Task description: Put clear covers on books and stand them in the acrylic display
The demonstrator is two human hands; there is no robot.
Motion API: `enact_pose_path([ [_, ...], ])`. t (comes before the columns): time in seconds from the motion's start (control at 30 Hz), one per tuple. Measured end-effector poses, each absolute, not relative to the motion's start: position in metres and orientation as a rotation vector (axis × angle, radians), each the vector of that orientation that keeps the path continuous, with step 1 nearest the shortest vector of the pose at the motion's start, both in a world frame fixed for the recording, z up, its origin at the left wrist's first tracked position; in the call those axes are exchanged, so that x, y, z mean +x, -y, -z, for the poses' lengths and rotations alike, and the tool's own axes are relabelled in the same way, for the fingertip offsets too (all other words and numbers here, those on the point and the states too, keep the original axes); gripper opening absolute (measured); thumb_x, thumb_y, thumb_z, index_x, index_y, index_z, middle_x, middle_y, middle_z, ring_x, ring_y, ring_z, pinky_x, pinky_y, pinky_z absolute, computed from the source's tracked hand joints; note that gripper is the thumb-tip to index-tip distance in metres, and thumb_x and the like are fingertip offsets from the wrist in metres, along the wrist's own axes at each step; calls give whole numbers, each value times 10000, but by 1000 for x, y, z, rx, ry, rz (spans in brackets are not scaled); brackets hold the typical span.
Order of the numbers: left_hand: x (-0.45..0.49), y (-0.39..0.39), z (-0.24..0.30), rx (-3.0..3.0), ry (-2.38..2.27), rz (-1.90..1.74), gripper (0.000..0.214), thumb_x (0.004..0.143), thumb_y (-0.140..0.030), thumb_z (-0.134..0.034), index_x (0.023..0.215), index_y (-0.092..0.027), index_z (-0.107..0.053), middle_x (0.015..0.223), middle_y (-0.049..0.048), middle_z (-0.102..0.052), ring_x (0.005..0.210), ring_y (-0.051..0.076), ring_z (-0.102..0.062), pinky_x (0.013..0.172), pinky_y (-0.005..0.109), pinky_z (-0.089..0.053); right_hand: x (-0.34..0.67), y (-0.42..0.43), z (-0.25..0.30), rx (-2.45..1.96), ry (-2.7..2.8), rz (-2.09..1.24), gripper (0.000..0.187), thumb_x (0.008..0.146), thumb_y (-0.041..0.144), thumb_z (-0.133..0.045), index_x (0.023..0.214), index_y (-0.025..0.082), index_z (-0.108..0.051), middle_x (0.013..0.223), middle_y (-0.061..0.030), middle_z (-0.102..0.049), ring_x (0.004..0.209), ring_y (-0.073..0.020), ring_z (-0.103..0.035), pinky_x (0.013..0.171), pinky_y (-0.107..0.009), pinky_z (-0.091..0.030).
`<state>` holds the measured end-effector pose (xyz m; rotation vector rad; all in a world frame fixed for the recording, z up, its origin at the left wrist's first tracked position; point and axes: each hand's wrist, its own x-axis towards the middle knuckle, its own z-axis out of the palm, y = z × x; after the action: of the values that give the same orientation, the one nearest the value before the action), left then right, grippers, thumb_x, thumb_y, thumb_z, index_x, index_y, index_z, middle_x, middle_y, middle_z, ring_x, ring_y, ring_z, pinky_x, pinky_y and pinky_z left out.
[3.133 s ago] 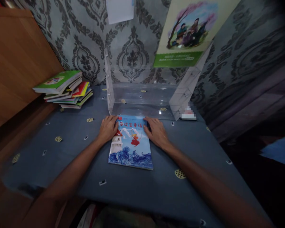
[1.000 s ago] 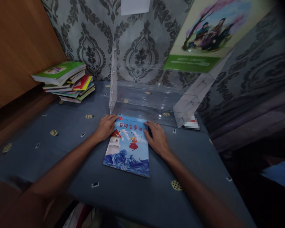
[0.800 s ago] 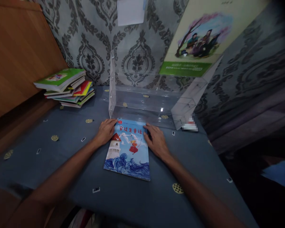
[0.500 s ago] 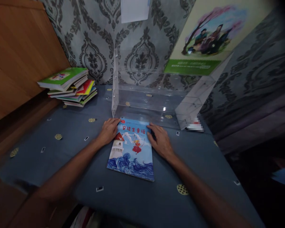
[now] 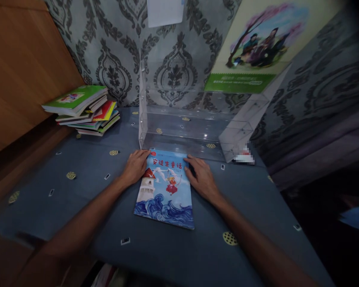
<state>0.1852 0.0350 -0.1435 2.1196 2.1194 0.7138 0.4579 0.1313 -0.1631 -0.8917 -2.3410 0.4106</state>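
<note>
A thin blue paperback book with red lettering and painted waves (image 5: 164,191) lies flat and closed on the dark blue-grey patterned tablecloth (image 5: 158,255), front cover up and reading upright for the person. Taking that book as the clock's centre, the left hand (image 5: 135,166) is at ten o'clock, loosely spread, its fingertips at the upper left corner. The right hand (image 5: 202,177) is at two, thumb apart from its bent fingers, beside the upper right edge; whether it presses the cover I cannot tell.

Judging by this, placing the book is done; it is neither lifted nor opened. The clear acrylic tiered stand (image 5: 182,134) is just past it at twelve. A large cream-and-green book (image 5: 257,44) stands upright there, toward one. A stack of mixed, colourful books (image 5: 85,109) waits at ten, well apart from both hands.
</note>
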Motion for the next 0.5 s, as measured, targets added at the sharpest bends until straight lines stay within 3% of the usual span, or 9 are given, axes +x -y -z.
enact_pose_path([
  [0.5,186,-35,143,2141,-2142,-694,478,932,-112,-408,1359,-221,-595,1344,97,-641,1187,261,-569,1015,452,-463,457,-130,163,-902,2324,-419,376,970,350,-458,1243,194,-664,1354,-166,-653,1230,-338,-604,1030,-561,-478],
])
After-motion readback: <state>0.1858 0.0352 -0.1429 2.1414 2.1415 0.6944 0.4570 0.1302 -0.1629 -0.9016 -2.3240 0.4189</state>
